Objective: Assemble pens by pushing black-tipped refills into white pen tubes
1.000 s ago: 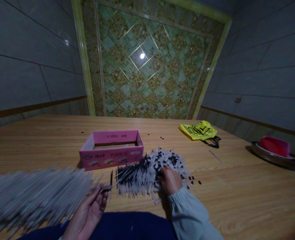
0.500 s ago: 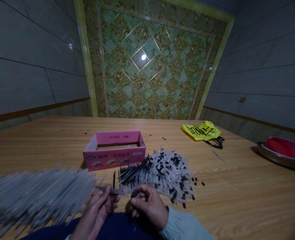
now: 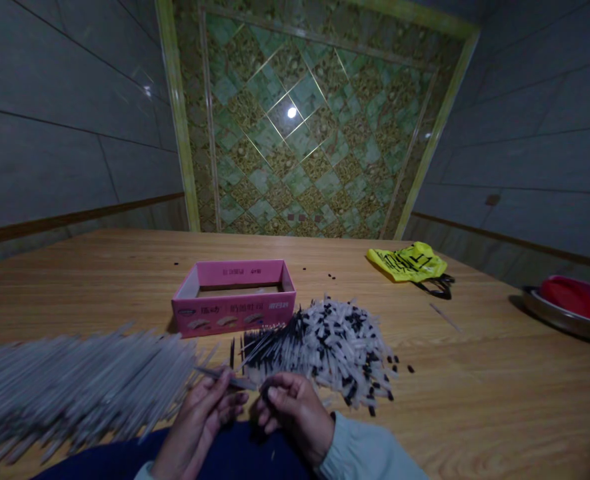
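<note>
My left hand (image 3: 209,410) pinches a slim greyish stick (image 3: 242,383) between thumb and fingers, one end pointing right. Close beside that end is my right hand (image 3: 295,407), its thumb and forefinger pressed together on a small dark piece too blurred to name. Beyond my right hand lies a heap of short whitish translucent tubes and black caps (image 3: 342,340), with thin dark rods along its left side. Left of my left hand spreads a wide pile of long, thin translucent sticks (image 3: 95,380).
A pink open-topped cardboard box (image 3: 235,317) stands behind my hands on the wooden table (image 3: 475,387). Toward the back right are a yellow bag (image 3: 409,262) with black handles and a single loose stick (image 3: 445,317). A metal pan (image 3: 569,320) holding red items sits at the right edge.
The view has shifted slightly. My right hand's fingertips and the end of the stick in my left hand are closer together.
</note>
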Available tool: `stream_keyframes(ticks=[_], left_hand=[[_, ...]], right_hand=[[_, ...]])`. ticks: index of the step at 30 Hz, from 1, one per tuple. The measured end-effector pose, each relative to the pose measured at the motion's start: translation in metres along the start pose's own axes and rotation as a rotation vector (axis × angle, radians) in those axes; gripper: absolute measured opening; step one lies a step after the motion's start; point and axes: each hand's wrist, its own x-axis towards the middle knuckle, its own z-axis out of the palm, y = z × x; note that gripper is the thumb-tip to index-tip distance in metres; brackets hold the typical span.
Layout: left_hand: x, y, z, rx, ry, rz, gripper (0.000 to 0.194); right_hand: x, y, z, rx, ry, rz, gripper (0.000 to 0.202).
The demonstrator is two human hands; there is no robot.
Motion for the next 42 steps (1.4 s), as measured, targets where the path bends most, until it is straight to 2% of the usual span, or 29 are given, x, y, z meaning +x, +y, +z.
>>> stream_keyframes(ticks=[8, 20, 25, 31, 42], left_hand=[[-0.004, 0.004, 0.005, 0.005, 0.039, -0.001, 0.028], [-0.005, 0.004, 0.007, 0.049, 0.004, -0.006, 0.034], [-0.005, 0.003, 0.008, 0.046, -0.011, 0.013, 0.037], [-0.006, 0.003, 0.007, 0.052, 0.045, 0.034, 0.04], [-0.003, -0.002, 0.004, 0.152, -0.018, 0.093, 0.035]], right_hand=[[0.0, -0.003, -0.003, 0.078, 0.04, 0.063, 0.04], [-0.002, 0.005, 0.001, -0.093, 0.135, -0.125, 0.038], [-0.002, 0.004, 0.0, -0.119, 0.143, -0.129, 0.039], [-0.003, 0.002, 0.001, -0.14, 0.159, -0.127, 0.04], [0.001, 0.008, -0.004, -0.218, 0.186, -0.187, 0.037]])
